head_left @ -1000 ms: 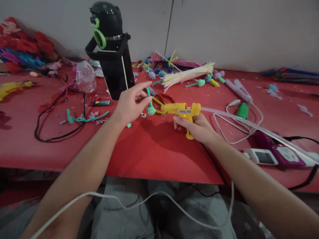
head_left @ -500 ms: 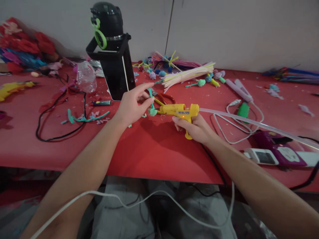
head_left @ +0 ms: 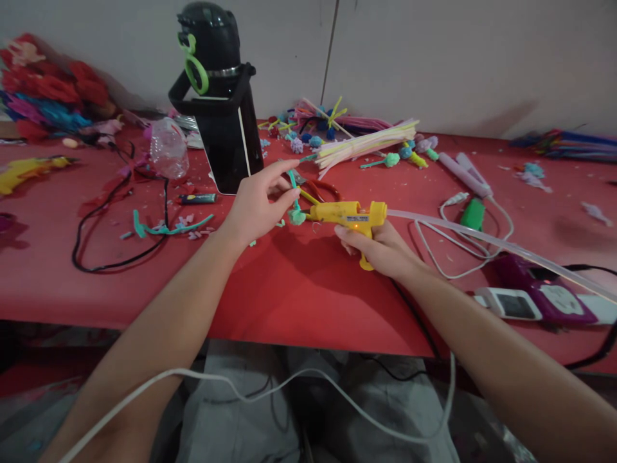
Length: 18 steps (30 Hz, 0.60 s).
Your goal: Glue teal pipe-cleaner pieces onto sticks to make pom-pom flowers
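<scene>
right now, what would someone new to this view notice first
The bright yellow glue gun stands out in the middle, held in the right hand with its nozzle at the small green pom-pom piece in the left hand. Behind the left hand, a tall black bottle towers over the red table, and a heap of red flowers fills the far left corner.

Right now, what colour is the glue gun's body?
Yellow glue gun, with a pale label; clearest in the head view.
</scene>
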Motion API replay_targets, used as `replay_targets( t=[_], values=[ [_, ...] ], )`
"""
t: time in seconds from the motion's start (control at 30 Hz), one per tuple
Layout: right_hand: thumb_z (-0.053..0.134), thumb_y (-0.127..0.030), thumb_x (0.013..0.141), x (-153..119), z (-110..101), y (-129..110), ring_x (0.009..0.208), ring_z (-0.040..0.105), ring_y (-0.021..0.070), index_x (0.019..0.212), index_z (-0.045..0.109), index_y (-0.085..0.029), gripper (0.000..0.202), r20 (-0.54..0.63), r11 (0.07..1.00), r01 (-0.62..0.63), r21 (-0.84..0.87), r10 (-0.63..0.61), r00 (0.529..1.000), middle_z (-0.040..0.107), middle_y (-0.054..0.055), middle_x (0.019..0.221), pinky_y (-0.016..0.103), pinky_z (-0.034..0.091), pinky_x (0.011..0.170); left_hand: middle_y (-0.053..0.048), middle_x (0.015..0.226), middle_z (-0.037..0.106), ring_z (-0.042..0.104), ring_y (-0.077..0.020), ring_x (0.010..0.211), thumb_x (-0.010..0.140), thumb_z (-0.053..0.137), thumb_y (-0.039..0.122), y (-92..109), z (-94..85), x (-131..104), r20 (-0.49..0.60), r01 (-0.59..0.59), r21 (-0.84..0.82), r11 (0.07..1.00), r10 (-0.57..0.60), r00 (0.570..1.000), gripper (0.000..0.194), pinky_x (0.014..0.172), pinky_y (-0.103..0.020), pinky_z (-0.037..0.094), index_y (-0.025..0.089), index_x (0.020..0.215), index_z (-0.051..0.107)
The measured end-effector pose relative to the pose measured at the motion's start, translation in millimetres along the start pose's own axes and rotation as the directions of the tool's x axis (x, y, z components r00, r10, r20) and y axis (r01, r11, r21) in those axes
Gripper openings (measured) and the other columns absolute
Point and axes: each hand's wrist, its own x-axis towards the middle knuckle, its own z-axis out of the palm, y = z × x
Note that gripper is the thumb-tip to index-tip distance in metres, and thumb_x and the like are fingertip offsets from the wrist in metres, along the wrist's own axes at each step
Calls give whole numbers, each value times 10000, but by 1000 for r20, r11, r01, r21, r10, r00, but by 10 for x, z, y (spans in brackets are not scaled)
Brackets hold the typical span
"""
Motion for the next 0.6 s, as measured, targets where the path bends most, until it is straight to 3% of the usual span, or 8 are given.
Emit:
replay_targets(
  t=[0.27, 0.6],
  values=[
    [659, -563, 932, -7, -5, -26, 546, 442, 133, 890, 672, -230, 336, 7, 1000, 0, -13, 0, 1000, 495, -31, 608, 280, 364, 519, -6, 791, 741, 680, -178, 709, 823, 721, 188, -33, -5, -3, -2, -7, -4, 1000, 7, 1000, 474, 790, -325, 582, 233, 1294, 687],
    [658, -566, 932, 1, -31, 12, 542, 429, 110, 755, 583, -212, 403, 17, 999, 22, -30, -22, 1000, 485, -33, 612, 254, 351, 507, -20, 849, 750, 696, -176, 755, 890, 684, 222, -63, -14, 4, -3, -32, 70, 997, 32, 999, 431, 777, -309, 591, 219, 1319, 647]
  ],
)
